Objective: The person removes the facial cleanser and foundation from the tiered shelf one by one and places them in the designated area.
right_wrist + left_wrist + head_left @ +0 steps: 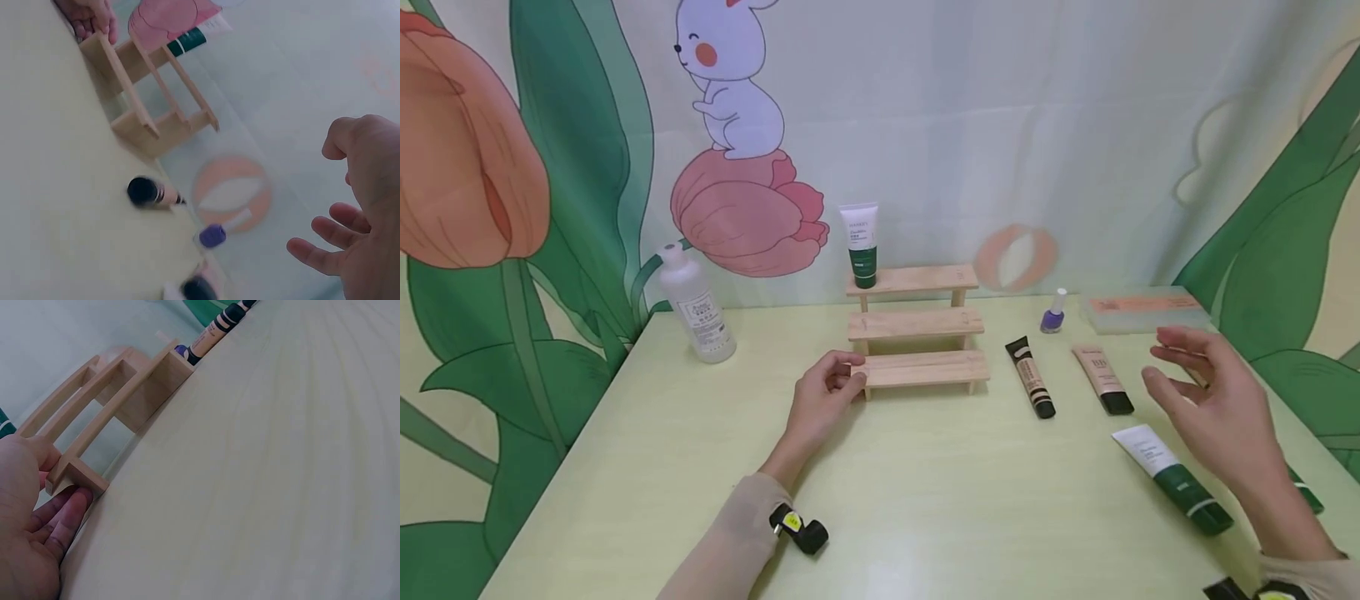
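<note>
A three-tier wooden stand [917,369] stands at the middle of the table. My left hand [826,396] pinches the left end of its lowest tier; in the left wrist view, the thumb is above and the fingers are below the board. On the top tier, at its left end, a white and green squeeze tube [860,246] stands upright, cap down. My right hand [1217,408] is raised at the right with fingers spread and slightly bent, holding nothing. Nearest to it lie another white and green tube [1176,479] and a beige BB cream tube [1102,379].
A black and beige tube [1031,377] lies right of the stand. Behind it are a purple nail polish bottle [1053,312] and a flat translucent box [1146,310]. A white bottle [697,308] stands at the left. Part of a green tube [1305,490] shows behind my right wrist.
</note>
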Demonstrator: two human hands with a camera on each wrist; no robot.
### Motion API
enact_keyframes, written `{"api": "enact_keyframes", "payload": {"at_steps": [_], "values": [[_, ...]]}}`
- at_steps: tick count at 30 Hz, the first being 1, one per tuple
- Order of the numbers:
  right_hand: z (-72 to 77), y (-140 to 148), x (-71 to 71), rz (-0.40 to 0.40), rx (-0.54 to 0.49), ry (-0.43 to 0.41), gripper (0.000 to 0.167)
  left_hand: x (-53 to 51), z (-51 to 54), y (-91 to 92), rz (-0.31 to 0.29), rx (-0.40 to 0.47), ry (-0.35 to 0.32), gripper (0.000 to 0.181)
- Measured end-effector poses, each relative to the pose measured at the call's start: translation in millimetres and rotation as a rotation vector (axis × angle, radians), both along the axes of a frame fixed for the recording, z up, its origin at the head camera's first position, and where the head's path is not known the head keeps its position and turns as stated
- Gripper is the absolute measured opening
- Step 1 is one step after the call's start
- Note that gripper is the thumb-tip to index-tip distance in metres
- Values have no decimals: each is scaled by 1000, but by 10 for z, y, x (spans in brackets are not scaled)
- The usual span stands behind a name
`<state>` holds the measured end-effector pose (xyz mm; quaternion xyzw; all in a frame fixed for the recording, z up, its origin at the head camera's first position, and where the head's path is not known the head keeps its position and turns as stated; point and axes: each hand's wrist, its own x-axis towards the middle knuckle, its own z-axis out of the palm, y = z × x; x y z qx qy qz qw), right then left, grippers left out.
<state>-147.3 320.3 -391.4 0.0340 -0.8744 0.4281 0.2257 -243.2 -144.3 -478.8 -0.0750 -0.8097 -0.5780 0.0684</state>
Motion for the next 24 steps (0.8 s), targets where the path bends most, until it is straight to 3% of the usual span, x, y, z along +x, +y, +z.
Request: {"api": "enact_keyframes", "payload": {"at_steps": [14, 24], "values": [[493, -1053, -955, 322, -280, 99, 56, 3, 6, -19, 14, -3, -2, 19], [579, -1809, -1516, 469, -435, 120, 58, 2, 5, 6, 1, 10, -4, 20]]}}
